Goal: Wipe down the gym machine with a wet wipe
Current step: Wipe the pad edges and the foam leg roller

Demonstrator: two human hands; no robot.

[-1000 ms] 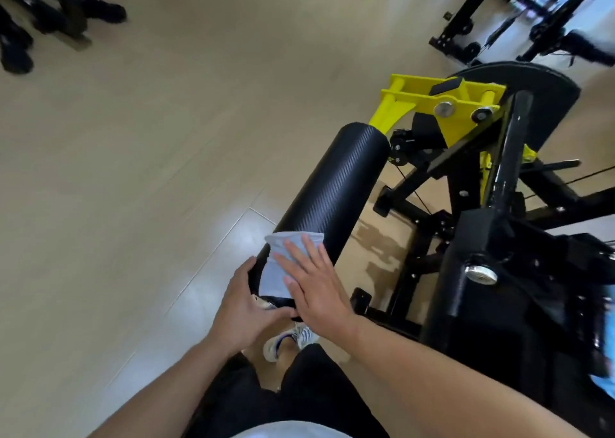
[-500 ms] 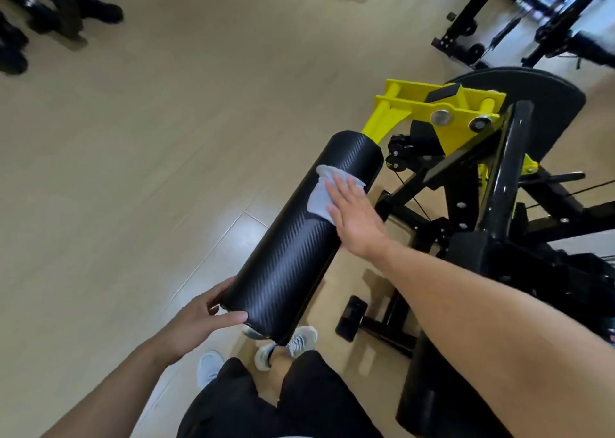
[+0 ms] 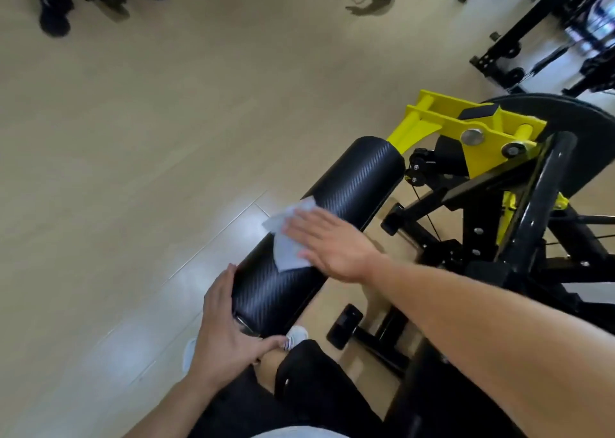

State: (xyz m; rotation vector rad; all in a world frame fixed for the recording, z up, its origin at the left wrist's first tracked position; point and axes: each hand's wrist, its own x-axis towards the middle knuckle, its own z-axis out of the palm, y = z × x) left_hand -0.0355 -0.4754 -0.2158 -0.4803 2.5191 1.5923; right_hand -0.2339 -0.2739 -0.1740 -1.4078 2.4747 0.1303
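1. A person leans over a gym machine [image 3: 519, 204], both bare forearms reaching down toward its black padded roller [image 3: 319, 231].
2. The right hand [image 3: 332, 244] lies flat with fingers straight, pressing a pale blue wet wipe [image 3: 286, 241] against the upper side of the roller, about midway along it.
3. The wipe is crumpled, and most of it pokes out past the fingertips of that hand; the rest is hidden under the palm.
4. The left hand [image 3: 226, 331] cups the near end of the roller, fingers curled up along its left side and thumb stretched beneath the end cap, gripping it.
5. The two hands sit near each other on the same roller, the left one closer to the person and the right one farther along.
6. Beyond the right hand, the far end of the roller meets a yellow bracket [image 3: 466, 131] bolted to the black frame.
7. To the right of the right hand stand the frame's black tubes, with a thin cable running among them.
8. Below the left hand, the person's black shorts [image 3: 299, 397] and a light sneaker [image 3: 296, 334] show above the pale wooden floor [image 3: 133, 171].
9. Well beyond both hands, the shoes and lower legs of other people [image 3: 56, 8] appear at the far edge of the floor, blurred.
10. More black equipment [image 3: 549, 28] stands far off beyond the right hand.
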